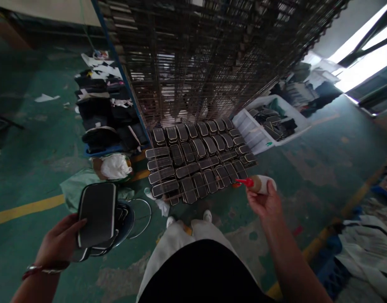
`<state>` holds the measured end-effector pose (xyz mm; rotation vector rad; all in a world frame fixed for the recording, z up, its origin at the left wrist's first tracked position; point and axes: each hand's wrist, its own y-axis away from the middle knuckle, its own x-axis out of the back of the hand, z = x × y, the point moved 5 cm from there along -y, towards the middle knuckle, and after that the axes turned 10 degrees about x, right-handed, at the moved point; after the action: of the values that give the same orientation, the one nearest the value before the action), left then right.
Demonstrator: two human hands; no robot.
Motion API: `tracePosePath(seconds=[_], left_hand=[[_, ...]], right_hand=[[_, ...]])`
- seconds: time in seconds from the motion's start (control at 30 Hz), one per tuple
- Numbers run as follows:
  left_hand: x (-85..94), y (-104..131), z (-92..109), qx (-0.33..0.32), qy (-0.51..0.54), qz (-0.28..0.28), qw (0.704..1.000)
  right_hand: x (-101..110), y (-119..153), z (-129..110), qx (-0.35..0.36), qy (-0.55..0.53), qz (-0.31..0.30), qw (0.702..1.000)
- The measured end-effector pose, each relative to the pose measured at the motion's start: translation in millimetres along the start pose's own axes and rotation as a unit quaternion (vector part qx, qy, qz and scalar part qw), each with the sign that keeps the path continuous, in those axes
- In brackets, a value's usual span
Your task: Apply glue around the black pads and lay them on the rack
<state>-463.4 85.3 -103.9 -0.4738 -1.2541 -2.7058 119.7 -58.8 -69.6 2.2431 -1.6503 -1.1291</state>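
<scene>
My left hand (59,242) grips a dark rounded panel (98,213) with pale edging, thumb on top. More such pieces lie just beneath it, over a round stool (127,221); whether they are held too I cannot tell. In my right hand (264,202) is a white glue bottle (266,184) with a brownish band and a red nozzle, tipped sideways and pointing left. Between the hands and farther forward, many similar dark panels (200,148) lie in rows on a wire rack shelf (185,173) near the floor.
Tall stacked wire racks (193,54) rise ahead. A white bin (259,145) with dark pieces stands right of them. Dark bundles (95,107) and an open sack (114,167) are at left. Fabric and blue crates (334,269) sit at lower right.
</scene>
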Motion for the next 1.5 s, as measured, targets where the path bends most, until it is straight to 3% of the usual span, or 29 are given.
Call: tracePosePath(seconds=[0.07,0.17,0.3,0.43,0.53,0.7,0.9,1.1,1.5], left_hand=[[-42.1,17,22,0.001,0.071,-0.083,0.994],[-108.1,41,52,-0.031,0.093,-0.195,0.976],[-183.7,74,78,-0.045,0.144,-0.288,0.946],[-239.4,105,87,-0.026,0.136,-0.339,0.931],[-264.6,125,92,-0.040,0.057,-0.375,0.925],[-280.2,156,113,-0.104,-0.052,-0.422,0.899],[-282.5,178,130,-0.134,-0.091,-0.439,0.884],[-277.1,179,130,-0.153,-0.117,-0.447,0.873],[-265.4,183,134,-0.171,-0.121,-0.423,0.881]], right_hand=[[-8,-7,-15,0.015,0.001,-0.018,1.000],[-26,-16,-40,0.051,0.020,-0.054,0.997],[-53,-25,-72,0.086,0.032,-0.106,0.990],[-69,-30,-96,0.105,0.028,-0.142,0.984],[-77,-30,-108,0.123,0.038,-0.191,0.973],[-89,-18,-114,0.162,0.078,-0.286,0.941],[-105,-1,-113,0.177,0.123,-0.347,0.913],[-115,10,-109,0.164,0.144,-0.374,0.901],[-118,20,-96,0.149,0.154,-0.384,0.898]])
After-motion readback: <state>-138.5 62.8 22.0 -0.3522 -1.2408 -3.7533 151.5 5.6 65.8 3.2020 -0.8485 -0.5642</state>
